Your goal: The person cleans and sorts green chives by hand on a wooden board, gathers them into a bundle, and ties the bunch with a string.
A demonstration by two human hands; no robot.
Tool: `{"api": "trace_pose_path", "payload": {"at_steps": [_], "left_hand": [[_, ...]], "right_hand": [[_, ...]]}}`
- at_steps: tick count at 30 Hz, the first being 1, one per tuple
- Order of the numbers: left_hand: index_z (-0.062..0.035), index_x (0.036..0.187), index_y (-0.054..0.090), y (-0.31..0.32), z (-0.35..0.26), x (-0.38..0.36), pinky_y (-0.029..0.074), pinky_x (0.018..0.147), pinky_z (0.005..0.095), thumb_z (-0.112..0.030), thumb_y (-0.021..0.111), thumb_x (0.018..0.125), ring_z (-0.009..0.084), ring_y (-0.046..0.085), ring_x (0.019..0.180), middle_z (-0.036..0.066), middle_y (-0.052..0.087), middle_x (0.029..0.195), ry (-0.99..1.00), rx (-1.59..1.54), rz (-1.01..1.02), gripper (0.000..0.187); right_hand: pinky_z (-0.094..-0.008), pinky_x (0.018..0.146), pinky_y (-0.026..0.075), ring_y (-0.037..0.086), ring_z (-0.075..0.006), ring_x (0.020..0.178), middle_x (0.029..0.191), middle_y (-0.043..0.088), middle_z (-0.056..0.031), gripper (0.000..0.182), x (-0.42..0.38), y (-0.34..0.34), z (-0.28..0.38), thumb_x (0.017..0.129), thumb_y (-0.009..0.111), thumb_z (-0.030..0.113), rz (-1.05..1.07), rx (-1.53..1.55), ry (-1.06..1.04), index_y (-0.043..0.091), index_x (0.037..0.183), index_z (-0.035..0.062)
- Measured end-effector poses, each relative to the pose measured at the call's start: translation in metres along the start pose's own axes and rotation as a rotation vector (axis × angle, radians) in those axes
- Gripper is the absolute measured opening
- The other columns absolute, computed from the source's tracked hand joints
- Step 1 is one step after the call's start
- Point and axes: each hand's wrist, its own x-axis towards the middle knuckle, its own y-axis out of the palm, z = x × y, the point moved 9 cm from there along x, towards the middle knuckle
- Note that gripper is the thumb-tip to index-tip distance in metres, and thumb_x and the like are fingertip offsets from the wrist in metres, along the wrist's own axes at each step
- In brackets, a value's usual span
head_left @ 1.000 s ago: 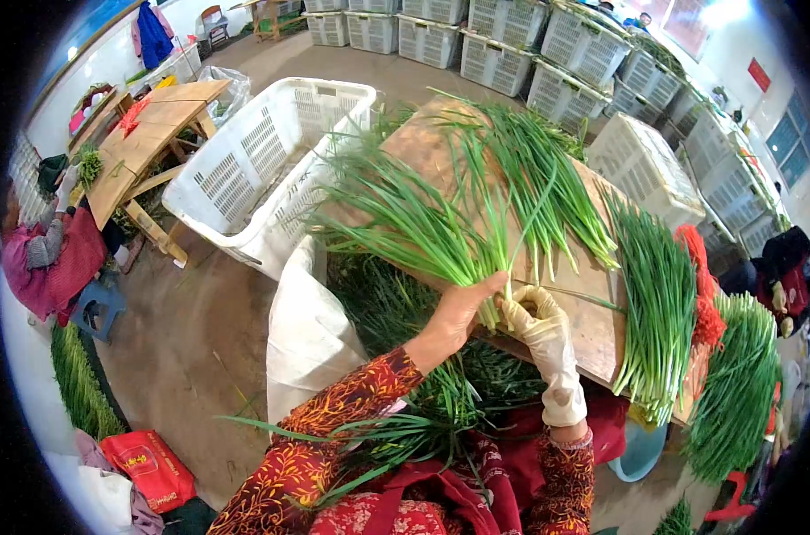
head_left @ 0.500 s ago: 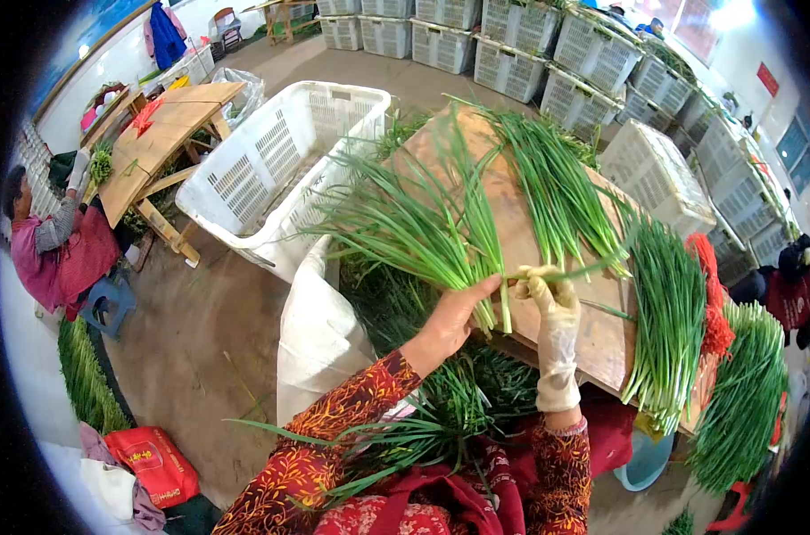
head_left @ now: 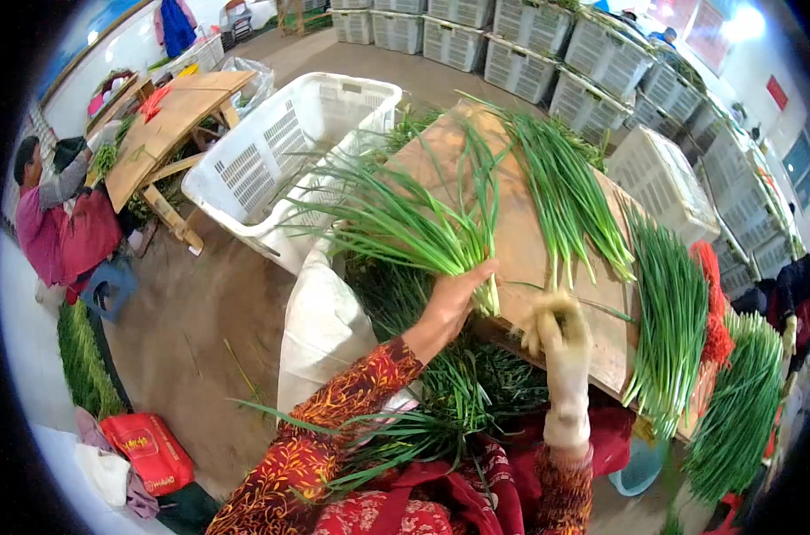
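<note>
My gloved right hand (head_left: 561, 334) has dropped back from the scallion bunch (head_left: 414, 223) and blurs near the worktop (head_left: 521, 232) edge, fingers seemingly loose and holding nothing. My bare left hand (head_left: 450, 299) now carries the bunch alone, clenched round its pale root ends, green tips fanning up-left towards the white crate (head_left: 280, 152).

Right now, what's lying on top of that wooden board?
On the wooden board lie loose scallions and a tidy bundle. The left hand grips another bunch over its edge. The board beneath them is hidden.
</note>
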Motion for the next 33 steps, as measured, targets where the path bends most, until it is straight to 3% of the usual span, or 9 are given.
{"api": "trace_pose_path", "payload": {"at_steps": [4,9,15,20,24,26,28,29,33], "left_hand": [[-0.0009,0.106,0.054,0.003,0.019,-0.010,0.044,0.080,0.0240,-0.011,0.064,0.080,0.0119,0.056,0.086,0.004,0.058,0.099,-0.033,0.062,-0.072,0.030],[-0.0020,0.106,0.053,0.002,0.020,-0.009,0.047,0.075,0.0253,-0.014,0.062,0.081,0.0124,0.057,0.085,0.003,0.059,0.095,-0.017,-0.122,0.010,0.029],[-0.0031,0.107,0.055,0.023,0.031,-0.020,0.052,0.071,0.0304,-0.022,0.055,0.086,0.0166,0.061,0.080,0.005,0.061,0.094,-0.237,-0.237,0.299,0.028],[-0.0030,0.104,0.054,0.016,-0.001,-0.015,0.052,0.077,0.0350,-0.021,0.052,0.087,0.0199,0.061,0.085,0.012,0.061,0.099,-0.177,-0.064,0.175,0.025],[-0.0060,0.101,0.053,0.009,-0.092,-0.003,0.050,0.078,0.0361,-0.018,0.052,0.088,0.0189,0.059,0.083,0.008,0.060,0.089,0.340,-0.139,0.062,0.018],[-0.0059,0.103,0.051,-0.013,-0.127,0.009,0.049,0.079,0.0335,-0.023,0.051,0.088,0.0138,0.056,0.080,0.002,0.055,0.084,0.551,-0.214,0.010,0.022],[-0.0072,0.105,0.049,-0.006,-0.141,0.010,0.048,0.075,0.0313,-0.024,0.052,0.088,0.0094,0.051,0.074,-0.001,0.050,0.080,0.572,-0.169,0.131,0.024],[-0.0072,0.105,0.049,-0.005,-0.138,0.011,0.048,0.075,0.0313,-0.024,0.052,0.088,0.0094,0.051,0.074,-0.001,0.050,0.080,0.568,-0.167,0.134,0.024],[-0.0097,0.102,0.048,0.010,-0.064,0.018,0.045,0.068,0.0292,-0.024,0.057,0.085,0.0072,0.047,0.067,-0.005,0.048,0.076,0.128,-0.245,0.242,0.024]], "right_hand": [[-0.0252,0.056,0.045,0.055,-0.0129,0.065,0.075,0.058,-0.0072,0.027,0.070,0.012,-0.031,0.078,0.064,0.018,-0.033,-0.448,-0.009,0.055,0.092,-0.0027],[-0.0261,0.063,0.047,0.057,-0.0123,0.070,0.078,0.060,-0.0030,0.019,0.065,0.013,-0.048,0.084,0.058,0.018,-0.056,0.115,0.090,0.059,0.088,-0.0009],[-0.0261,0.068,0.047,0.057,-0.0124,0.076,0.087,0.063,-0.0086,0.017,0.011,0.010,-0.007,0.088,0.049,0.012,0.048,0.014,-0.212,0.062,0.090,-0.0001],[-0.0293,0.072,0.049,0.059,-0.0183,0.082,0.090,0.063,-0.0102,0.010,-0.044,0.002,0.008,0.082,0.055,0.003,0.118,0.086,-0.256,0.064,0.084,-0.0003],[-0.0317,0.080,0.046,0.058,-0.0223,0.090,0.098,0.061,-0.0138,0.019,-0.097,0.043,-0.052,0.083,0.056,0.015,0.780,-0.177,0.330,0.060,0.093,-0.0011],[-0.0336,0.085,0.044,0.055,-0.0262,0.099,0.110,0.056,-0.0140,0.031,-0.138,0.048,-0.099,0.083,0.056,0.017,1.117,-0.578,0.109,0.052,0.110,0.0014],[-0.0334,0.088,0.043,0.055,-0.0282,0.101,0.115,0.054,-0.0134,0.046,-0.109,0.023,-0.091,0.080,0.060,0.016,0.900,-0.867,0.030,0.045,0.123,0.0114],[-0.0324,0.084,0.045,0.061,-0.0270,0.088,0.107,0.059,-0.0121,0.044,-0.078,0.007,-0.050,0.077,0.062,0.014,0.677,-0.852,-0.215,0.050,0.119,0.0114],[-0.0331,0.063,0.048,0.060,-0.0275,0.069,0.073,0.062,-0.0124,0.017,0.027,-0.047,0.013,0.077,0.062,0.021,-0.088,-1.119,-0.225,0.061,0.085,0.0063]]}}
